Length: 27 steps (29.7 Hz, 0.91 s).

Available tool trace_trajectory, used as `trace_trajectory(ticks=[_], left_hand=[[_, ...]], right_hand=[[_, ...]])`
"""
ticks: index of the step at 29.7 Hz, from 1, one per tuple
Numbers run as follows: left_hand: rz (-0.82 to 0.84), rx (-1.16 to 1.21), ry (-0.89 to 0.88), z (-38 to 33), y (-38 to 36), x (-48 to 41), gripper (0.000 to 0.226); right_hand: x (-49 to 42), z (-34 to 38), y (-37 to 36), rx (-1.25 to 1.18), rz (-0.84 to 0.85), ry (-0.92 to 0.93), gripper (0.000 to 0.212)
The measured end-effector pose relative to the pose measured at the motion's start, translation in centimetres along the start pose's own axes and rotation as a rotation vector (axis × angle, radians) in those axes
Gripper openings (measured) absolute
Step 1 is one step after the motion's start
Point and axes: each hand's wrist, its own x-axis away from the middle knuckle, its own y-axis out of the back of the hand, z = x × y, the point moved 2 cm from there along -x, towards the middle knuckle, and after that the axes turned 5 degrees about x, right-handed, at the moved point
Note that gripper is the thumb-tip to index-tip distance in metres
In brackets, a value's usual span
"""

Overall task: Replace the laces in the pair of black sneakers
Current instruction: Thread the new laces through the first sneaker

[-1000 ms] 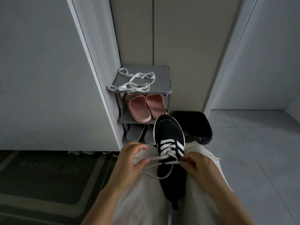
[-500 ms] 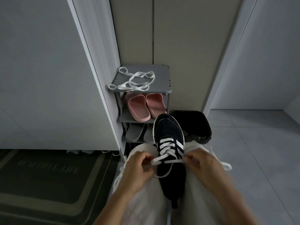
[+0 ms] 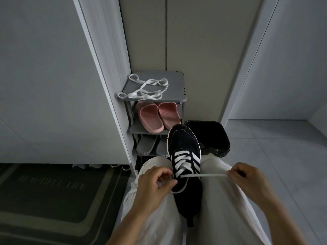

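**Lace pulled taut across the black sneaker**

Open room lies to the right, where pale grey floor tiles (image 3: 283, 165) run clear to the wall. The left is tighter: a dark doormat with pale borders (image 3: 53, 200) runs up to a white door panel. Its edge stands just beside a small grey shelf rack (image 3: 175, 85).

On the rack's top shelf a loose white flat lace (image 3: 146, 89) lies in tangled loops, one loop hanging over the left edge. The shelf below holds a pair of pink rubber slides (image 3: 159, 115), and the one under that a pair of grey slippers (image 3: 148, 145). A black-lined bin (image 3: 214, 137) stands just right of the rack; what lies inside is too dark to tell.

The black fabric sneaker with white side stripes (image 3: 184, 147) sits between the knees on pale trousers (image 3: 221, 209), toe pointing at the rack. A white lace (image 3: 203, 175) crisscrosses its front.

The right hand (image 3: 246, 177) is out to the side, its fingers (image 3: 231, 173) pinched together on the lace, which runs straight and taut from the shoe. The left hand (image 3: 152, 188) is against the shoe's left flank, thumb and curled fingers (image 3: 164, 174) gripping the other, slack end.
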Motion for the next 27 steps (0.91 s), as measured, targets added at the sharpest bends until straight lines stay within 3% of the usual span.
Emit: trace_trajectory(ticks=[3, 6, 9, 12, 14, 16, 19, 22, 24, 27], left_hand=[[0.007, -0.064, -0.023, 0.4, -0.1, 0.1, 0.024], [-0.058, -0.064, -0.029, 0.1, 0.0, 0.3, 0.006], [-0.093, -0.129, -0.123, -1.2, -0.5, 0.7, 0.003], [-0.008, -0.515, -0.297, -2.2, -2.1, 1.4, 0.021], [0.064, -0.770, -0.295, -2.4, -3.1, 1.9, 0.035], [0.070, -0.868, -0.273, -2.3, -3.5, 2.1, 0.036], [-0.015, -0.776, -0.343, -2.3, -3.2, 1.9, 0.029], [-0.127, -0.645, -0.453, -3.4, -1.8, 2.0, 0.006], [-0.198, -0.661, -0.490, -3.7, -0.2, 1.8, 0.006], [-0.165, -0.767, -0.336, -1.8, 2.4, 1.1, 0.018]], right_hand=[[-0.1, -0.1, 0.0, 0.005, 0.005, 0.012, 0.022], [0.2, 0.2, -0.1, -0.026, 0.067, 0.059, 0.020], [0.4, 0.4, 0.3, -0.110, 0.113, 0.080, 0.015], [0.2, 0.1, 0.9, -0.040, 0.123, 0.133, 0.012], [0.1, -0.2, 1.0, 0.028, 0.090, 0.164, 0.016], [0.2, -0.3, 1.0, 0.069, 0.041, 0.185, 0.018], [0.5, -0.1, 0.8, 0.146, -0.033, 0.245, 0.016], [0.5, 0.0, 0.7, 0.216, -0.060, 0.286, 0.016], [0.4, -0.1, 0.7, 0.233, -0.064, 0.284, 0.016], [0.3, -0.1, 0.7, 0.251, -0.080, 0.297, 0.016]])
